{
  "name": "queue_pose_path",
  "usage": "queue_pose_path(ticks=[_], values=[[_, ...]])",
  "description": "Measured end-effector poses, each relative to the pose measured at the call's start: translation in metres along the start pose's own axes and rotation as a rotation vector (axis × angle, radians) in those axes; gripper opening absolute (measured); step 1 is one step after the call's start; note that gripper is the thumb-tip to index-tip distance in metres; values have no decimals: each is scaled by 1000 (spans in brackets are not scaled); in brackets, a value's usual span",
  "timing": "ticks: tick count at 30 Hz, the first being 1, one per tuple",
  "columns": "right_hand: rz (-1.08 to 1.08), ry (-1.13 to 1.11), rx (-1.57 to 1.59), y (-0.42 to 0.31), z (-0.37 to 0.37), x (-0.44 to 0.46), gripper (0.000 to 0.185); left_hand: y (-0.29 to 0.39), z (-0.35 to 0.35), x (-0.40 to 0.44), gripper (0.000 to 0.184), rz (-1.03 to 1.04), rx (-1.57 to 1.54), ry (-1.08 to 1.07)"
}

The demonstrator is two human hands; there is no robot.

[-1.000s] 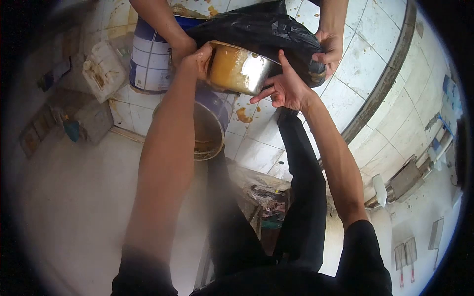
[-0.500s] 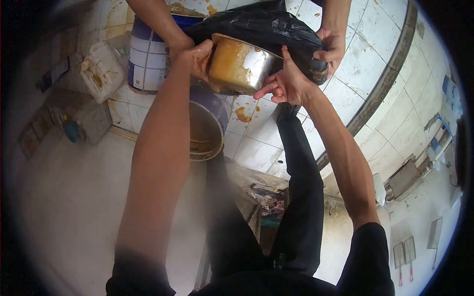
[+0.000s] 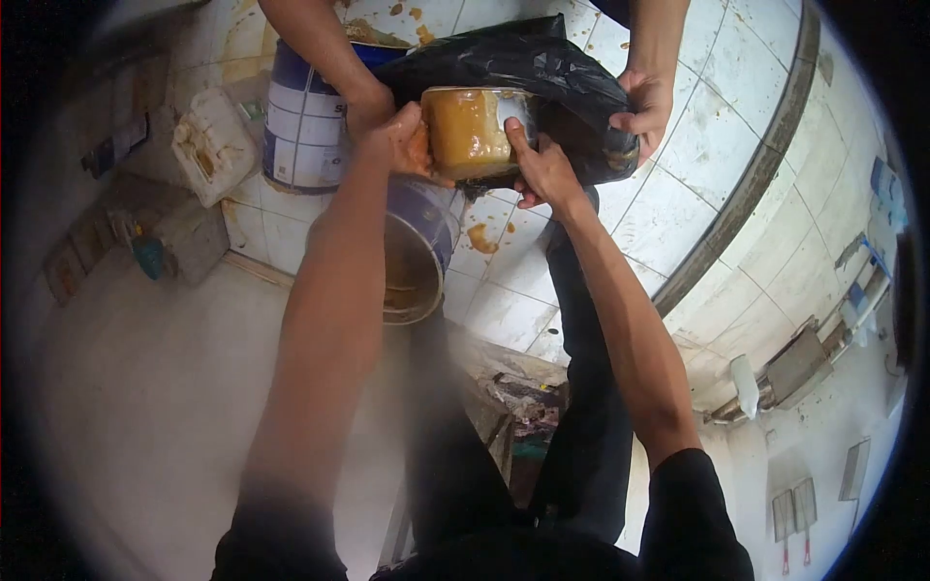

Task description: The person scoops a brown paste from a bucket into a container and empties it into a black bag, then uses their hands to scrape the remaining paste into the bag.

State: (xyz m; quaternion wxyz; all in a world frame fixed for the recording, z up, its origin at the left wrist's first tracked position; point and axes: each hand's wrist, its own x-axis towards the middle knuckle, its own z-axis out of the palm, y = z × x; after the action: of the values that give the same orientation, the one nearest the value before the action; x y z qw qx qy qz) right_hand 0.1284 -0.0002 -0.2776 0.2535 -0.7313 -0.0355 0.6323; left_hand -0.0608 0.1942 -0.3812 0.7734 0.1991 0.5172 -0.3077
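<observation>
A metal pan (image 3: 475, 131) smeared with orange-brown residue is tilted at the mouth of a black plastic bag (image 3: 494, 53). My left hand (image 3: 411, 145) is closed on the pan's left side, with wet residue on the fingers. My right hand (image 3: 544, 167) grips the right side, its thumb pressed on the pan's surface and the other fingers partly hidden below. Another person's hand (image 3: 643, 108) holds the bag's right edge. That person's other hand (image 3: 368, 105) is at the bag's left side, partly hidden behind my left hand. The bag's contents cannot be made out.
A blue-and-white bucket (image 3: 298, 131) stands left of the bag. Below the pan, another blue bucket (image 3: 436, 228) shows brown residue inside. A dirty white jerrycan (image 3: 213, 145) lies farther left. Brown spills mark the tiled floor (image 3: 630, 218). Wire strainers (image 3: 796, 508) hang at right.
My right hand has gone from spread fingers beside the pan to gripping it. The pan has turned and moved slightly right, into the bag's opening. The bag's right side now hangs lower and wider.
</observation>
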Motion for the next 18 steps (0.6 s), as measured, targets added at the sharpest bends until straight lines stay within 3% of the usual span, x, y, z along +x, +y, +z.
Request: queue_pose_path(ticks=[3, 5, 6, 8, 10, 11, 13, 18], values=[[-28, -18, -70, 3, -9, -4, 100, 5, 66, -55, 69, 37, -150, 65], [-69, 0, -157, 10, -6, -3, 98, -3, 56, -49, 70, 43, -176, 47], [-312, 284, -457, 21, 3, 0, 96, -8, 52, -46, 71, 46, -190, 31], [-566, 566, -757, 21, 7, 0, 95, -20, 48, -40, 71, 65, -216, 75], [-523, 293, -357, 9, 0, 5, 104, -20, 45, -40, 72, 100, -237, 124], [-538, 291, -363, -4, -5, 2, 104, -18, 46, -43, 71, 81, -233, 111], [-316, 36, -329, -21, -13, -7, 106, -21, 44, -44, 71, 61, -245, 77], [-245, 27, -217, -17, -8, -7, 98, -21, 25, -41, 72, 62, -274, -10]])
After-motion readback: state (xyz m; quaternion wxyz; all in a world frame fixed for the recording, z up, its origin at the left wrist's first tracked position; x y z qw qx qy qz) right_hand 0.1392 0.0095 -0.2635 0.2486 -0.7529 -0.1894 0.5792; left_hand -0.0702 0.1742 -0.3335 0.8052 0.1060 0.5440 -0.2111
